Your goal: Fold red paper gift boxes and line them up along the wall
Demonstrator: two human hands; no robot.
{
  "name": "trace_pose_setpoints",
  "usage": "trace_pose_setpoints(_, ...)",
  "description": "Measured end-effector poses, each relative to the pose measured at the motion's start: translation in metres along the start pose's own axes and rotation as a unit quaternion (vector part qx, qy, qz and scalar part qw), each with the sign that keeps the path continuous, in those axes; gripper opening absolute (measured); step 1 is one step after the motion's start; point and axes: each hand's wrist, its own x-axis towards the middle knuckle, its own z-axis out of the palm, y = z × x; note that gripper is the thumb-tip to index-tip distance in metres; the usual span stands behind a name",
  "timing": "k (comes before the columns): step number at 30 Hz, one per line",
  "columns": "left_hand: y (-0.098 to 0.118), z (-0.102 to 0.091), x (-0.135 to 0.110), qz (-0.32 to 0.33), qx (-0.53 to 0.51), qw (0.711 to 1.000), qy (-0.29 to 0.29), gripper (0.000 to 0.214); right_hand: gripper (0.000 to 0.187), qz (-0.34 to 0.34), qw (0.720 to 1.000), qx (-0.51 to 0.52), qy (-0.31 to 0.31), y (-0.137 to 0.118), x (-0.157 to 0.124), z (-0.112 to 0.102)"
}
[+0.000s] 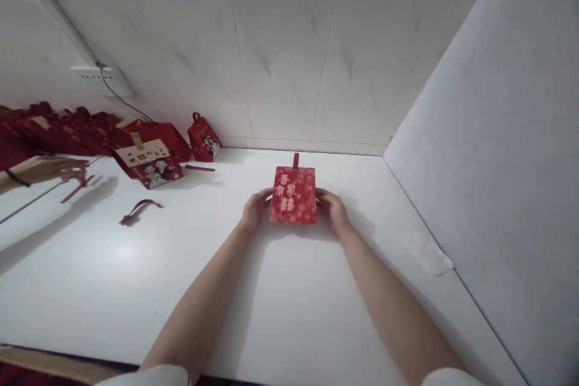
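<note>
A red gift box (pixel 292 195) with pale Chinese characters stands on the white table in front of me. A short dark red ribbon loop rises from its top edge. My left hand (pixel 257 210) grips the box's left side, its fingertips partly hidden behind it. On the opposite side my right hand (pixel 332 210) holds the box in the same way, fingers curled round the edge. Both forearms stretch forward across the table, and the box's far side is out of sight.
Co-worker's hand (pixel 54 170) reaches in at left near ribbon strips. A larger printed box (pixel 154 166), a small red box (pixel 204 140) and a loose ribbon (pixel 141 208) lie left. Several red boxes (pixel 67 129) line the tiled wall. A white panel (pixel 497 151) borders the right.
</note>
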Motion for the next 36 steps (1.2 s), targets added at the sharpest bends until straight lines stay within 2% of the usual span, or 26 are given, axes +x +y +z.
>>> trace_pose_setpoints(4,0.009,0.008,-0.006,0.002,0.03,0.999,-0.037,0.042,0.031,0.018,0.999,0.046,-0.016,0.0,0.001,0.0)
trace_pose_setpoints(7,0.012,0.011,-0.008,-0.007,0.061,0.997,-0.042,0.042,0.033,0.033,0.995,0.092,-0.015,-0.001,0.001,-0.004)
trace_pose_setpoints(11,0.007,0.009,-0.004,0.002,0.084,0.996,-0.005,0.043,0.034,0.033,0.992,0.12,-0.016,-0.006,-0.004,-0.006)
trace_pose_setpoints(14,0.002,0.008,-0.002,0.038,0.146,0.988,0.029,0.035,0.04,0.046,0.991,0.113,-0.054,-0.012,-0.008,-0.002)
trace_pose_setpoints(18,0.004,0.009,-0.006,0.011,0.171,0.984,-0.042,0.032,0.037,0.068,0.99,0.086,-0.088,-0.015,-0.01,0.005)
trace_pose_setpoints(22,0.013,0.01,-0.009,0.013,0.138,0.983,-0.12,0.051,0.031,0.053,0.989,0.107,-0.091,-0.016,-0.008,0.006)
trace_pose_setpoints(25,0.012,0.009,-0.008,-0.006,0.153,0.975,-0.162,0.066,0.027,0.017,0.994,0.09,-0.065,-0.014,-0.005,0.006)
trace_pose_setpoints(27,0.007,0.008,-0.005,-0.009,0.18,0.974,-0.135,0.061,0.025,-0.006,0.997,0.072,-0.035,-0.011,-0.002,0.006)
trace_pose_setpoints(30,-0.004,0.004,-0.001,-0.003,0.21,0.977,-0.047,0.047,0.023,0.002,0.998,0.058,-0.003,-0.005,0.001,0.006)
trace_pose_setpoints(32,-0.011,0.001,0.002,-0.013,0.217,0.976,-0.012,0.049,0.023,0.013,0.998,0.055,0.0,-0.002,0.002,0.005)
trace_pose_setpoints(36,-0.016,-0.003,0.005,-0.051,0.201,0.978,0.02,0.056,0.028,0.016,0.999,0.038,-0.022,-0.002,-0.001,0.006)
